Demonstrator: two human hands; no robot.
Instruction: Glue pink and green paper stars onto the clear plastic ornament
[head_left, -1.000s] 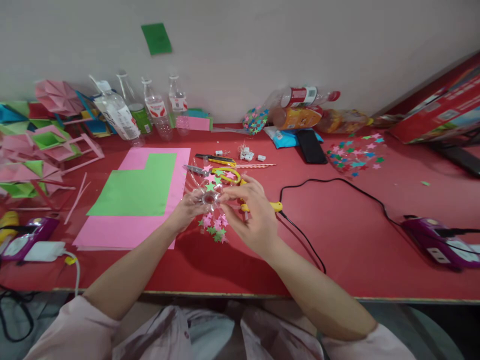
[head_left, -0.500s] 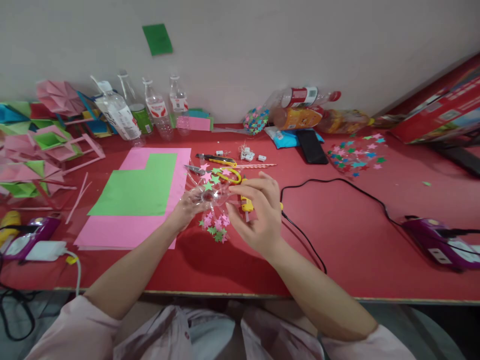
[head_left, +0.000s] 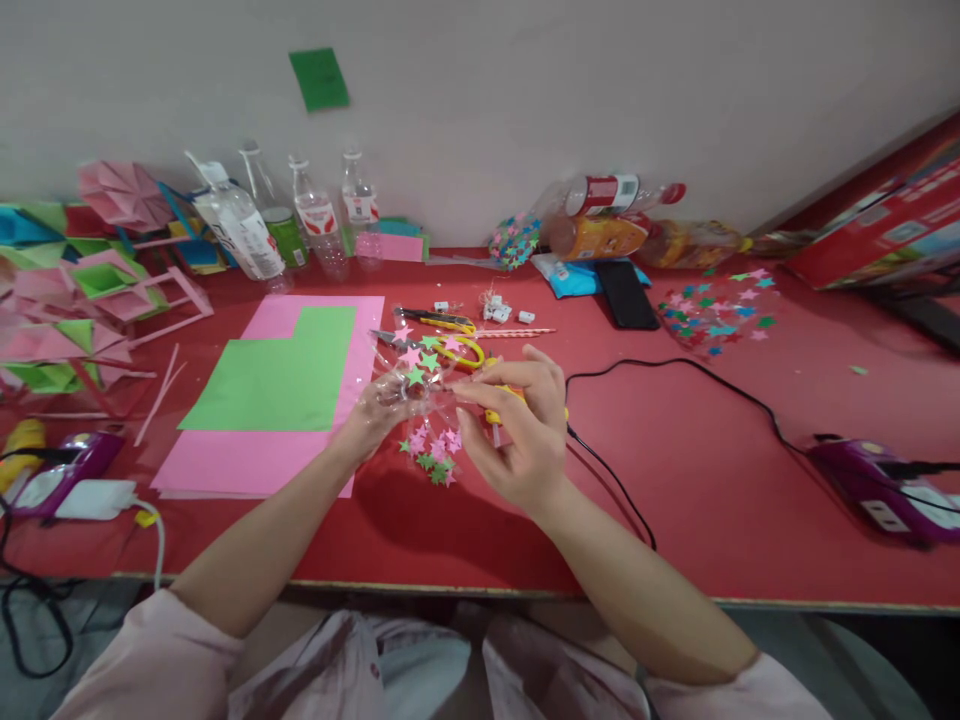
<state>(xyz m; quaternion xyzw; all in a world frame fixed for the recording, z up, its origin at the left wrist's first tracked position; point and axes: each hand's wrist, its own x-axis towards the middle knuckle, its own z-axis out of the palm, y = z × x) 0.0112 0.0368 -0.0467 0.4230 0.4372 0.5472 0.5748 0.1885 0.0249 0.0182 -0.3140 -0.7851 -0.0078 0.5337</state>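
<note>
Left hand (head_left: 375, 415) grips starred plastic (head_left: 428, 362), center frame; right hand (head_left: 523, 432) at its edge, hold unclear, partly hiding glue gun (head_left: 492, 415).

Both forearms (head_left: 259, 525) converge, right fingers (head_left: 525, 376) loosely bent.

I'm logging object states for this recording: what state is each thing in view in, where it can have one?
left hand: closed on the transparent plastic piece
right hand: fingers bent beside the piece, grip unclear
transparent plastic piece: held, bearing pink and green stars
scissors: lying down, open or shut unclear
phone: lying flat, no lit screen showing
red-capped bottle: on its side, capped
left row of bottles: standing
green sheet: flat on pink sheets
</note>
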